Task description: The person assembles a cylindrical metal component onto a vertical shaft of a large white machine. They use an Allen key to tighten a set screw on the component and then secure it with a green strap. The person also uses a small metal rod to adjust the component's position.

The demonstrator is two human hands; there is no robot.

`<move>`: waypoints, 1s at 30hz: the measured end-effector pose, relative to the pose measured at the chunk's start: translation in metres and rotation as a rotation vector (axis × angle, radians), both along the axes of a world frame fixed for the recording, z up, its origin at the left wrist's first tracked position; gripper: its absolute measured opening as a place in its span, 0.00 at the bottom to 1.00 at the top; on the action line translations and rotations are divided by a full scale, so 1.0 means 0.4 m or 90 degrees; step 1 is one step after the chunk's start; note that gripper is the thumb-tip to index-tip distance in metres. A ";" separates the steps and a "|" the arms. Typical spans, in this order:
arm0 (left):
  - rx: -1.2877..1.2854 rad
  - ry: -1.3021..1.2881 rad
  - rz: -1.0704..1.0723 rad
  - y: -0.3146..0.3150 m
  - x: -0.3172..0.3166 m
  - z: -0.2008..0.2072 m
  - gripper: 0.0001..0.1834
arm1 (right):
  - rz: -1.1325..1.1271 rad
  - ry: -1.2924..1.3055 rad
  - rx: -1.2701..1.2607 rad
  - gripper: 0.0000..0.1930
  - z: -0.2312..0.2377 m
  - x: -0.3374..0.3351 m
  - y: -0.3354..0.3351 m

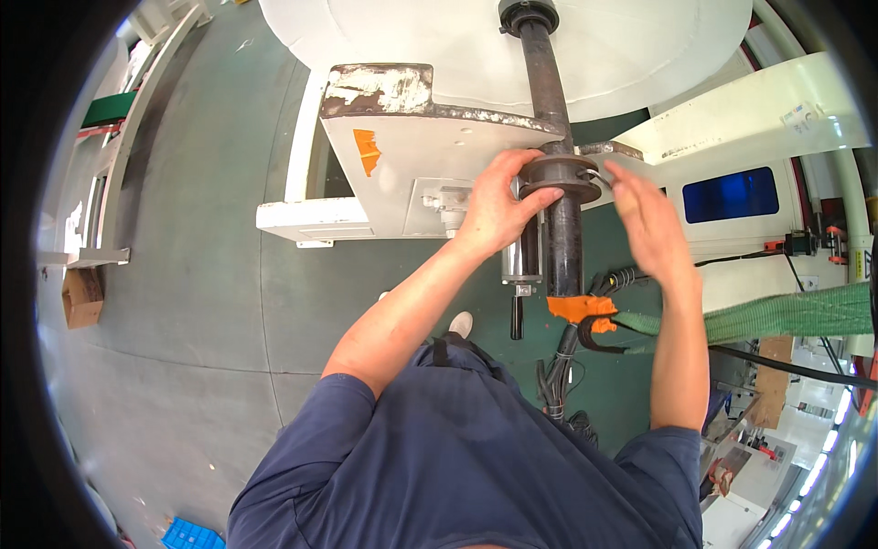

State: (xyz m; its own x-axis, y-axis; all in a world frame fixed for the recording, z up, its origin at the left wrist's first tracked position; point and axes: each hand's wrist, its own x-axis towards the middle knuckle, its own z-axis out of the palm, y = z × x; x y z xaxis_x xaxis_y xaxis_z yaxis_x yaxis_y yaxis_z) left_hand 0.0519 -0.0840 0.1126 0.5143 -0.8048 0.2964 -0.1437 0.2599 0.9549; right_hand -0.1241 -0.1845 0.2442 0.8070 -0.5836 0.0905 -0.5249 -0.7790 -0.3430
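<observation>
A dark metal collar (554, 179) sits around a long dark steel shaft (547, 78). The fingers and thumb of my left hand (499, 203) close on its left side. From the collar's right side sticks a thin bent metal rod that looks like a hex key (596, 176). Fingertips of my right hand (651, 220) are at the key's outer end, the hand slightly blurred. Farther up the shaft is a second dark collar (529, 15), against a large white roll (402, 27). Beside the shaft, below my left hand, hangs a metal cylinder with a black handle (518, 316).
A cream machine frame (412, 151) with chipped paint supports the shaft. An orange wrap (582, 311) and a green strap (791, 316) lie near the shaft's lower end, with bundled cables (556, 380) below. A cardboard box (82, 297) stands at the left; a blue crate (192, 533) is lower left.
</observation>
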 end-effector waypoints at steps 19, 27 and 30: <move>-0.003 0.000 0.013 -0.006 -0.003 -0.008 0.28 | -0.056 0.110 -0.044 0.26 0.059 0.146 -0.084; -0.028 0.007 0.027 -0.014 -0.009 -0.028 0.27 | -0.013 0.096 0.165 0.29 0.039 -0.002 0.064; -0.038 0.024 0.016 -0.016 -0.009 -0.029 0.28 | 0.069 0.053 0.205 0.30 0.047 0.018 0.124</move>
State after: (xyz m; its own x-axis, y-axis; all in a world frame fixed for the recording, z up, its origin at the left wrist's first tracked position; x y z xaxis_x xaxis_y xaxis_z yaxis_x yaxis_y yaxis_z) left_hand 0.0482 -0.0903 0.1011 0.5452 -0.7732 0.3239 -0.1151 0.3137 0.9425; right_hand -0.1171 -0.1347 0.2632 0.8625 -0.4823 -0.1530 -0.4817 -0.6900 -0.5402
